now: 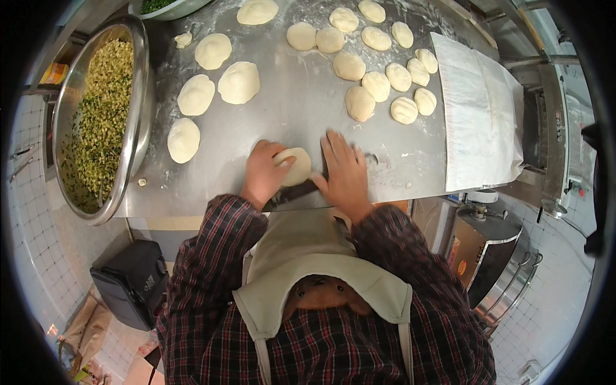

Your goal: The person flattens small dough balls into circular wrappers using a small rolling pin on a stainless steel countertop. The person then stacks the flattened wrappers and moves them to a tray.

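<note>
My left hand point(267, 169) grips the left edge of a round, flattened piece of dough point(299, 168), its thumb on top, near the table's front edge. Just right of it my right hand point(344, 166) is palm down and slightly blurred, fingers stretched out. Its thumb points at the dough's right edge. Dark patches show on both sides of this hand; whether they are shadow or something under the palm, I cannot tell. Wider flattened dough rounds point(239, 83) lie beyond my left hand. Several smaller, thicker dough pieces point(360, 103) lie beyond my right hand.
At the left edge of the metal table point(298, 113) a big steel bowl point(139, 125) holds chopped filling point(103, 120). A white cloth point(476, 115) covers the table's right end. A second bowl point(166, 10) with chopped greens stands at the back left. Dough scraps point(183, 40) and flour dot the surface.
</note>
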`<state>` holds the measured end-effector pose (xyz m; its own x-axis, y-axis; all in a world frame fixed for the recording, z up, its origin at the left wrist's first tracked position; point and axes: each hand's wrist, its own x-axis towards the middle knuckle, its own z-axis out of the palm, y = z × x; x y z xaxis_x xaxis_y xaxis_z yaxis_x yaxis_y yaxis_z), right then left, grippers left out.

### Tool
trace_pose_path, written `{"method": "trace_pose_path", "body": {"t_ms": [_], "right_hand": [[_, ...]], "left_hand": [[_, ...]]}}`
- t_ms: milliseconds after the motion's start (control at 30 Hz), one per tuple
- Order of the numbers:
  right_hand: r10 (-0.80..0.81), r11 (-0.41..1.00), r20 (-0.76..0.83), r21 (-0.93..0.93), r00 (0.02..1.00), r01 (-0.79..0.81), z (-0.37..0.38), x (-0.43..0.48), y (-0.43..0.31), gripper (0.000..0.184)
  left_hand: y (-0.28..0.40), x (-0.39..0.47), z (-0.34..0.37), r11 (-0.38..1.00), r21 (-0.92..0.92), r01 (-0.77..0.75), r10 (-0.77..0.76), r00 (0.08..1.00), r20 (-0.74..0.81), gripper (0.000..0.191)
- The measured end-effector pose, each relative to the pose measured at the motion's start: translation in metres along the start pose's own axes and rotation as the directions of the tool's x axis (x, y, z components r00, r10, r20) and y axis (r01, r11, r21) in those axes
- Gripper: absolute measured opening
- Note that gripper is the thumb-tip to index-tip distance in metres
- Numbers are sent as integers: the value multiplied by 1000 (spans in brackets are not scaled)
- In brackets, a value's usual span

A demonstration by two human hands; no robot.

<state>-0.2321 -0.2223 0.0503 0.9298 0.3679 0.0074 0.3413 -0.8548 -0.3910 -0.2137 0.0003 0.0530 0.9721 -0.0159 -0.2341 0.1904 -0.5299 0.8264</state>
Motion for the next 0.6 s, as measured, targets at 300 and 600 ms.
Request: {"method": "trace_pose_path", "body": {"t_ms": [300,600], "right_hand": [[-55,998,-170,5,984,57,8,89,-4,77],[-11,999,-34,52,999,13,4,-4,0,73]], "left_hand": [[-15,8,-16,982,-125,143,-151,987,-54,33],[-24,7,-15,989,-115,93,-87,994,59,22]]}}
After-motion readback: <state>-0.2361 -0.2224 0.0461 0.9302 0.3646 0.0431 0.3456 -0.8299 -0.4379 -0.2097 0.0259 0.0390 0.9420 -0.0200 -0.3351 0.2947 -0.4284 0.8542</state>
